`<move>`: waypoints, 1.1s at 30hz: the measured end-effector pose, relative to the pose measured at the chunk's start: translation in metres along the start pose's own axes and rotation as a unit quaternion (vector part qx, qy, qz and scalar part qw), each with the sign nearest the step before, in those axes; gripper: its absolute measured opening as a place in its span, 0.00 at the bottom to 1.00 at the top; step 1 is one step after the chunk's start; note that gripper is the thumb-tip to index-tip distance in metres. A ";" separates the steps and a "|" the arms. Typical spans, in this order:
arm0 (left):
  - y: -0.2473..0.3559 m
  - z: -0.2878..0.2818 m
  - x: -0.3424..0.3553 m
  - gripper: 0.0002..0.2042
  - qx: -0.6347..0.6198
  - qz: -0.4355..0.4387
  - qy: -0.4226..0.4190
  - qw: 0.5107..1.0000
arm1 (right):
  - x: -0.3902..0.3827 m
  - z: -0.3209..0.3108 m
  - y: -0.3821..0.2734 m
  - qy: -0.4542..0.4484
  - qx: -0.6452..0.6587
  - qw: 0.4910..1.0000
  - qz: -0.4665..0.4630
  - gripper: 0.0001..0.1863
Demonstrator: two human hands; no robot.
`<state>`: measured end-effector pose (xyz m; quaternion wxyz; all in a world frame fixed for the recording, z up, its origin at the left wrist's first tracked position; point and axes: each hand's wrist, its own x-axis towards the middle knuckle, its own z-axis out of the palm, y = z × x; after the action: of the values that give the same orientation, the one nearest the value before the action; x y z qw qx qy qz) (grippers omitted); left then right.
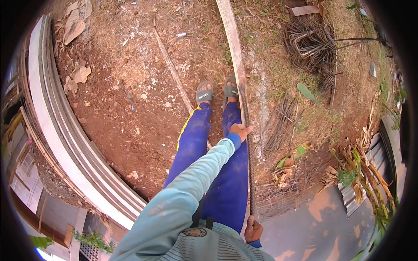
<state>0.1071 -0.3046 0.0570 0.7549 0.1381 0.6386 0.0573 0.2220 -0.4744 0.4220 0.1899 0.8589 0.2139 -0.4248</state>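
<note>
My left hand (pixel 239 132) is closed around a long ribbed steel bar (pixel 250 174) beside my right leg. My right hand (pixel 253 231) grips the same bar farther back, near my hip, with its thumb up. The bar's far part runs along a long weathered wooden board (pixel 230 39) that lies past my right foot. My sandalled feet stand on reddish soil, and a thin wooden batten (pixel 167 56) lies on the ground just left of them.
A stack of long pale panels (pixel 74 139) curves along the left. A bundle of bent steel pieces (pixel 309 45) lies at upper right, thin rods (pixel 281 126) below it. Wire mesh (pixel 270 204), grey sheeting (pixel 305 226) and banana plants (pixel 370 174) are at lower right.
</note>
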 end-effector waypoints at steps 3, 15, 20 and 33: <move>-0.005 0.010 0.006 0.19 0.027 0.044 0.058 0.997 | 0.010 -0.004 0.009 -0.023 0.030 0.999 0.011 0.34; 0.003 -0.004 -0.006 0.22 -0.056 0.058 0.118 0.990 | 0.042 -0.007 0.011 0.005 -0.040 0.998 -0.053 0.32; 0.003 0.003 0.004 0.20 0.005 0.070 0.110 0.991 | 0.040 -0.005 0.014 -0.006 -0.038 0.998 -0.051 0.32; -0.006 0.060 0.040 0.24 0.063 0.060 0.193 0.977 | 0.195 -0.013 0.115 -0.024 0.005 0.985 -0.171 0.31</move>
<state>0.1721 -0.3078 0.0262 0.6026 0.2099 0.7649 0.0881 0.3982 -0.5232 0.2875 0.1157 0.8004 0.3508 -0.4721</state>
